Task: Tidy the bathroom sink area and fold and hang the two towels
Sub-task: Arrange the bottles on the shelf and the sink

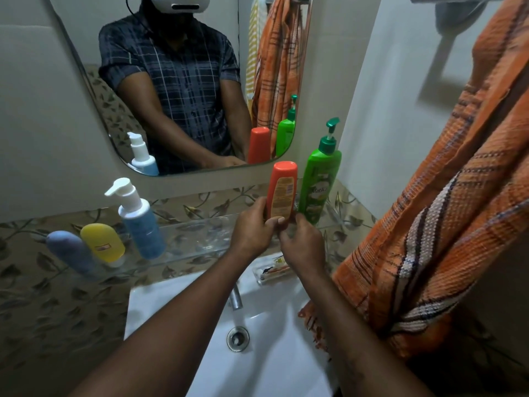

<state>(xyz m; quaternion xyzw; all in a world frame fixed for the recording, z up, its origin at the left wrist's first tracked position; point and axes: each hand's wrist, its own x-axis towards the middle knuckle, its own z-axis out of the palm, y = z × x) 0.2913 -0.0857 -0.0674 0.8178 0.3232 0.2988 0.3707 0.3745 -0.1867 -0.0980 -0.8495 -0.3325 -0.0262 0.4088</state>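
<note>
The orange bottle [282,190] stands cap-down on the glass shelf [186,233], just beside the green pump bottle [319,184] at the shelf's right end. The left hand [252,227] has its grip closed on the bottle's lower part, thumb across the label. The right hand [303,245] is curled at the bottle's foot, one fingertip against its side. Whether that grip actually pinches the bottle or only steadies it, I cannot tell.

The step looks like settling this bottle in its place. To do it well, keep it upright and let the foot sit flat on the glass before loosening either grip. The bottle is tall on a narrow cap, so it will likely tip easily. Nudge it from low down, not from the top, and leave a small gap from the green bottle so that one is not knocked over. Open the fingers straight back toward the sink [272,353] — the tray [272,272] lies right under the wrists.

The towel [443,210] hangs bunched at the right, unfolded, its lower end near the sink's rim.
</note>
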